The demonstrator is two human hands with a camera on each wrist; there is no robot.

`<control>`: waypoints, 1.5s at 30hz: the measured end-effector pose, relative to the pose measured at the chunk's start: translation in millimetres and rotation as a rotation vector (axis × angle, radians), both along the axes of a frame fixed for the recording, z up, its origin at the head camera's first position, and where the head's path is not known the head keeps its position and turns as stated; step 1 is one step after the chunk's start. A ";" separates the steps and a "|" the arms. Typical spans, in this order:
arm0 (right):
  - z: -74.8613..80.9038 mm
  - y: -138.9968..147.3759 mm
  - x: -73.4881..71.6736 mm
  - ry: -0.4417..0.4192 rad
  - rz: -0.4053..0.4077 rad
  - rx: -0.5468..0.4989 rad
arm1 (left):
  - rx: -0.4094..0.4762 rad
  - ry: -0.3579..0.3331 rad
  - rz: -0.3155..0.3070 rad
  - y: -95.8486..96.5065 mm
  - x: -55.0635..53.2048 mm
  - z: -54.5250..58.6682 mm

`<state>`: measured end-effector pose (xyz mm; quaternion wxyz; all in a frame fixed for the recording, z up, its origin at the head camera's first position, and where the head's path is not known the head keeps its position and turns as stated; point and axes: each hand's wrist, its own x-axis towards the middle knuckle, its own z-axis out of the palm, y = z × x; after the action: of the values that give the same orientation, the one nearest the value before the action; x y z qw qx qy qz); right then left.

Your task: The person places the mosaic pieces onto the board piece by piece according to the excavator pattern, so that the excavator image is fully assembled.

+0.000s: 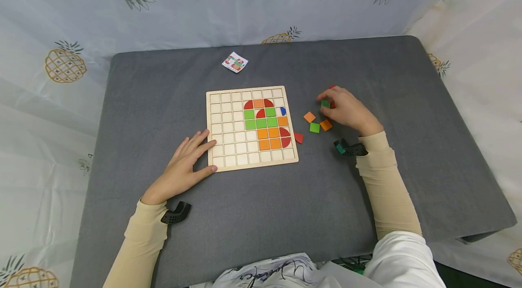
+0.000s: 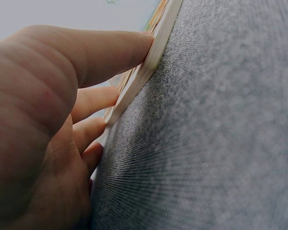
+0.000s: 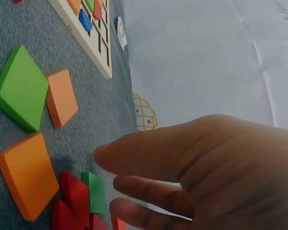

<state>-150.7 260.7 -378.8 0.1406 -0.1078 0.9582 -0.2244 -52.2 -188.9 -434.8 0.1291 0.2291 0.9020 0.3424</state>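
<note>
A wooden grid board (image 1: 229, 138) lies on the table with orange, green, red and blue tiles set in its right half. My left hand (image 1: 179, 172) has its fingers spread against the board's left edge; in the left wrist view the thumb touches the wooden rim (image 2: 151, 57). My right hand (image 1: 344, 109) hovers over a small group of tiles right of the board, thumb and fingers apart with nothing seen between them. Below its fingers are a green tile (image 3: 96, 191) and several red tiles (image 3: 74, 196), partly hidden by the hand in the head view.
Between board and right hand lie orange tiles (image 1: 309, 117), a green square (image 1: 314, 127) and a red piece (image 1: 299, 137) beside the board's right edge. A small pattern card (image 1: 234, 62) rests behind the board. The grey table (image 1: 265, 211) meets a pineapple-print curtain (image 1: 244, 2).
</note>
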 end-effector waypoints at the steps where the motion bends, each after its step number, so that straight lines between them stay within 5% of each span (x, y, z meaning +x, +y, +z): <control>1: -0.8 0.9 -0.4 -0.009 -0.001 0.007 | -0.001 -0.001 0.000 0.1 0.0 -0.2; 45: -6.8 0.1 -2.8 -0.066 -0.104 0.195 | 0.000 0.007 0.001 -0.1 -0.1 -1.4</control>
<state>-153.6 260.8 -385.5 0.1700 -0.0362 0.9747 -0.1408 -52.3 -189.0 -436.2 0.1257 0.2298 0.9025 0.3418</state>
